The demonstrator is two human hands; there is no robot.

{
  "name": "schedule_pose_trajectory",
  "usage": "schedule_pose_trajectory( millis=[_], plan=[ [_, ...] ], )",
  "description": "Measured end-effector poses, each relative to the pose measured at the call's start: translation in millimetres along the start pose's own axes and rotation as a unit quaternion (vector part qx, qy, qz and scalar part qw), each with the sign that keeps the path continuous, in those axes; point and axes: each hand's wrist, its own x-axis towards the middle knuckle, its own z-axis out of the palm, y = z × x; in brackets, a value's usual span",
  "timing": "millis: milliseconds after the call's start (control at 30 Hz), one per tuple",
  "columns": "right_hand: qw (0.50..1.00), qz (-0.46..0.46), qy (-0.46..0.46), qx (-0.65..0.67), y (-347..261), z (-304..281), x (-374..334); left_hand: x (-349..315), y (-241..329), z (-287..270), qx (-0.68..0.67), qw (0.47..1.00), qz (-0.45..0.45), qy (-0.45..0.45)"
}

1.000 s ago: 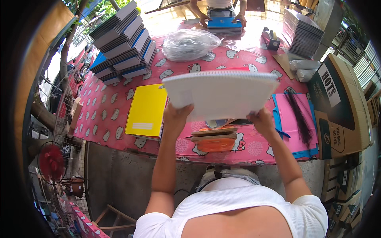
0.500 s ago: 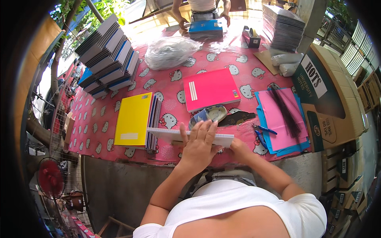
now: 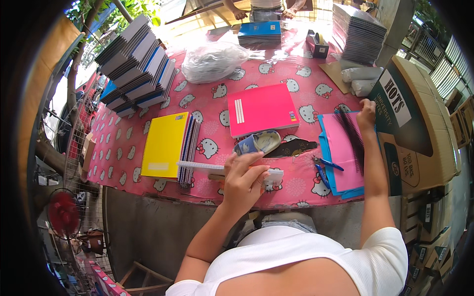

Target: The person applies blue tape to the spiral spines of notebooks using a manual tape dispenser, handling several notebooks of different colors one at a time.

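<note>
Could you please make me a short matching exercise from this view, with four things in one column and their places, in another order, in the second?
Things:
1. Left hand
2. Right hand
3. Pliers
4. Tape dispenser

Places:
A. At the far side of the table, just right of the blue notebooks
B. On a white pad
C. Near the carton, apart from the other hand
D. At the left edge of the pink sheets

Right pairs: 1-B; 2-C; 3-D; 4-A.
</note>
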Motion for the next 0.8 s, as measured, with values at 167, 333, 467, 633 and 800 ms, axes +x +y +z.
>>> schedule_pose_trajectory(
  millis=[167, 333, 467, 633, 800],
  plan=[
    [0.889, -0.130, -0.252, 0.360, -193.4, -133.9, -97.1, 0.0, 1.2, -5.9, -0.077, 0.994, -0.051, -0.049],
    [0.869, -0.082, -0.241, 0.425, -239.2, -177.5, -130.3, 2.2, -3.3, -1.3, -0.094, 0.995, -0.009, -0.027],
    [0.893, -0.095, -0.191, 0.396, -246.6, -173.9, -130.1, -3.1, -5.2, 1.2, -0.115, 0.993, -0.009, -0.014],
    [0.837, -0.060, -0.291, 0.460, -252.9, -168.8, -123.3, -6.9, -6.3, -1.8, -0.113, 0.993, 0.004, -0.015],
    [0.786, -0.002, -0.351, 0.509, -246.6, -158.1, -120.6, -7.3, -5.5, -1.7, -0.123, 0.992, 0.008, -0.003]
  ],
)
